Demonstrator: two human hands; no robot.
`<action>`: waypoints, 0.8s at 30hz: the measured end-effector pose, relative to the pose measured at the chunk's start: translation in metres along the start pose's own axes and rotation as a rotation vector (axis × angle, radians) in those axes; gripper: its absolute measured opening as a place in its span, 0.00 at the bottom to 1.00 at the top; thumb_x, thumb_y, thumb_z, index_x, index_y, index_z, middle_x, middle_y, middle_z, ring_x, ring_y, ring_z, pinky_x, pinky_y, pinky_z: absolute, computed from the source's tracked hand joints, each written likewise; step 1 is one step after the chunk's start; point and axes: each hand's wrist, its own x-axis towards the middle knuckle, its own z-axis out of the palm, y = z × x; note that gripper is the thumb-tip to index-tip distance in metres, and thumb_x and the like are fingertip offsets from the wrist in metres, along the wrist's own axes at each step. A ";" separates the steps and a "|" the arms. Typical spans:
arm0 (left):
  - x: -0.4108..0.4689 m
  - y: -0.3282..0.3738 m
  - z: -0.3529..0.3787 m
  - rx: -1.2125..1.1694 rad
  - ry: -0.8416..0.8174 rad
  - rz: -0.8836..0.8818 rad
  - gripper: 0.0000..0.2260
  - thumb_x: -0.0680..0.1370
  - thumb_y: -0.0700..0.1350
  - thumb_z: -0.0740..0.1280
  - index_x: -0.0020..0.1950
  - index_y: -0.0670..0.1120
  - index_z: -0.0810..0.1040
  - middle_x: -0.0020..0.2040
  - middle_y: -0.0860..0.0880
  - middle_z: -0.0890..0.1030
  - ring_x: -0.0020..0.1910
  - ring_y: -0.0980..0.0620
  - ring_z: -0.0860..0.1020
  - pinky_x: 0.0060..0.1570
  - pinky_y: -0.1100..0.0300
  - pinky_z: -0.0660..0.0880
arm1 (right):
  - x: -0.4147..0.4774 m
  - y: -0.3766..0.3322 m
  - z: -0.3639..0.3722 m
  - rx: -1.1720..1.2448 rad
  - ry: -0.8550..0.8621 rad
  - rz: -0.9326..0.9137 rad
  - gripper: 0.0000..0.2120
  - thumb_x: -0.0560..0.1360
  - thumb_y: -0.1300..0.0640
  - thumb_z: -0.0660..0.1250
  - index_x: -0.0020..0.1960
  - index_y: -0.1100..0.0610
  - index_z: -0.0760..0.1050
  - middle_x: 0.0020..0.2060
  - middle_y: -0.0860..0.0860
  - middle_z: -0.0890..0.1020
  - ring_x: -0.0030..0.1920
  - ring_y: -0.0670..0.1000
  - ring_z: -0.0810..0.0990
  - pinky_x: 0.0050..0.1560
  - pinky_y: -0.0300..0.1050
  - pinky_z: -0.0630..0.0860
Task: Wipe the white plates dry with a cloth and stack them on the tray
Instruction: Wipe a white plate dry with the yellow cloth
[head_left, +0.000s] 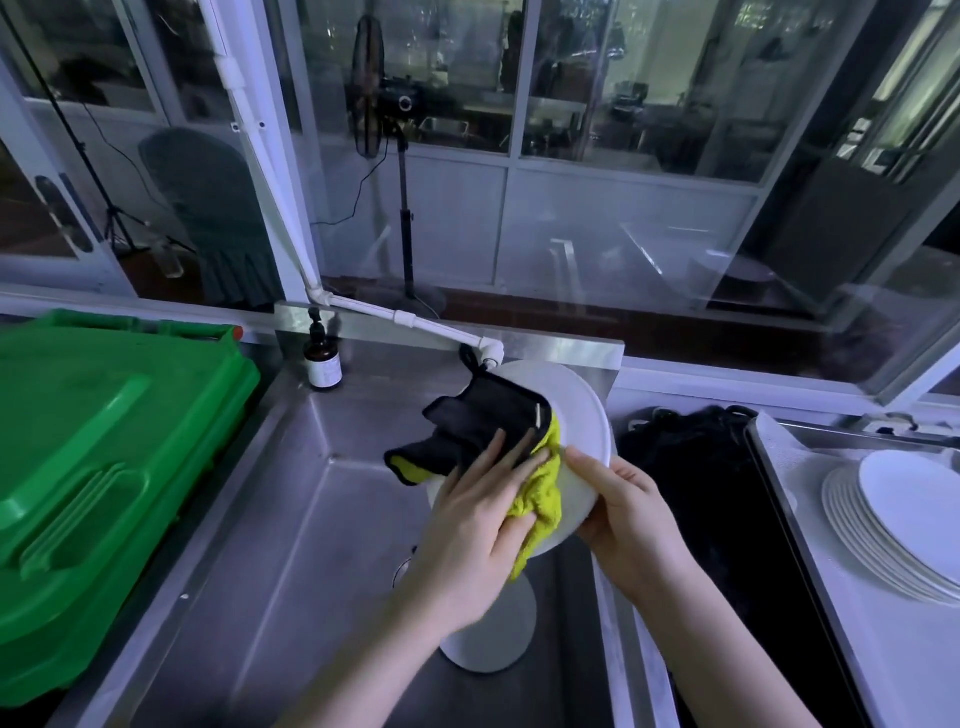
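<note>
I hold a white plate (576, 415) tilted over the steel sink (291, 493). My right hand (631, 514) grips its lower right rim, thumb on the face. My left hand (478, 519) presses a black and yellow-green cloth (498, 447) flat against the plate's face with straight fingers. Another white plate (493, 634) lies in the sink below my hands, partly hidden by my left arm. A stack of several white plates (893, 525) rests on the tray (841, 613) at the right.
A green plastic bin (93, 467) stands left of the sink. A brown pump bottle (323, 361) sits on the sink's back corner, and a white pipe with a tap (488, 353) ends above the plate. A dark basin (727, 519) lies between sink and tray.
</note>
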 end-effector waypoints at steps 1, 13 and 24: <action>0.005 -0.001 0.001 0.001 0.002 -0.002 0.23 0.80 0.49 0.56 0.76 0.59 0.62 0.77 0.65 0.58 0.78 0.59 0.53 0.74 0.54 0.57 | -0.001 0.003 0.002 -0.004 -0.005 0.010 0.15 0.70 0.57 0.70 0.50 0.67 0.82 0.45 0.64 0.85 0.42 0.58 0.86 0.41 0.48 0.83; -0.017 -0.015 -0.002 -0.070 0.061 -0.141 0.22 0.80 0.45 0.57 0.75 0.54 0.66 0.77 0.62 0.57 0.78 0.57 0.53 0.75 0.47 0.58 | -0.014 -0.006 -0.019 -0.032 -0.022 -0.025 0.12 0.70 0.55 0.72 0.47 0.62 0.85 0.48 0.63 0.86 0.45 0.58 0.86 0.42 0.47 0.83; 0.022 0.014 0.014 0.016 0.021 -0.159 0.23 0.80 0.38 0.64 0.75 0.47 0.66 0.76 0.50 0.63 0.77 0.46 0.61 0.74 0.49 0.61 | -0.045 0.003 -0.033 -0.021 0.027 -0.059 0.12 0.70 0.57 0.72 0.47 0.65 0.84 0.46 0.65 0.85 0.42 0.58 0.85 0.39 0.47 0.83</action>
